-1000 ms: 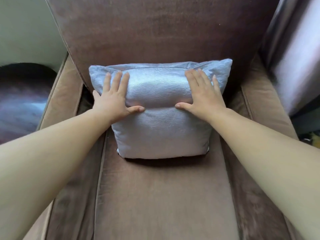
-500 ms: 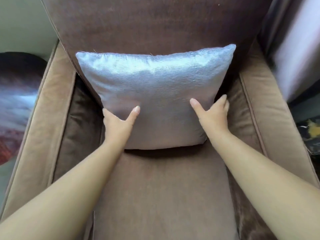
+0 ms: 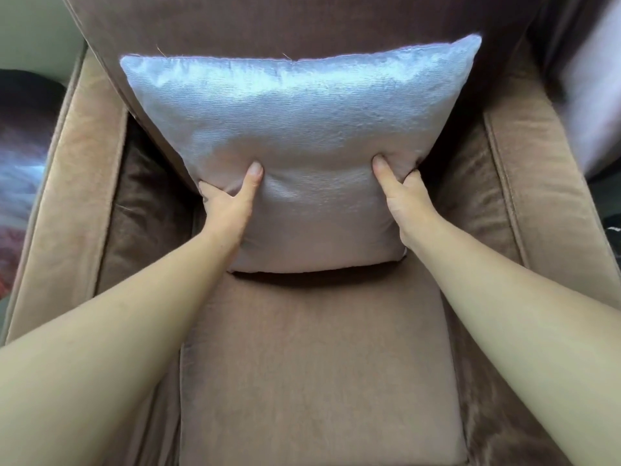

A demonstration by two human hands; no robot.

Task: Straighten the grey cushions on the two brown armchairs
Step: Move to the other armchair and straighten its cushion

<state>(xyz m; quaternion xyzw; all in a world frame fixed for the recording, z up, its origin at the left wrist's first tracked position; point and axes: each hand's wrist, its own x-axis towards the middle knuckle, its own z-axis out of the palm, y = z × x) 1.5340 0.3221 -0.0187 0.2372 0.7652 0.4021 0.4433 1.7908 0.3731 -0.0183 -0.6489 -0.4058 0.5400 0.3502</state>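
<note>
A shiny grey cushion (image 3: 302, 136) stands upright against the backrest of a brown armchair (image 3: 316, 358), its lower edge resting on the seat. My left hand (image 3: 228, 205) grips the cushion's lower left side, thumb pressed into the front, fingers hidden behind it. My right hand (image 3: 405, 200) grips the lower right side the same way, thumb denting the fabric. Only one armchair and one cushion are in view.
The chair's padded left armrest (image 3: 77, 183) and right armrest (image 3: 544, 183) flank the seat. A pale wall (image 3: 37, 31) and a dark blurred shape (image 3: 20, 136) lie to the left. A light curtain or drape (image 3: 591, 79) hangs at the right.
My hands have slid from flat on the cushion's upper front down to its lower sides and closed on it. The cushion now stands taller and straighter against the backrest.
</note>
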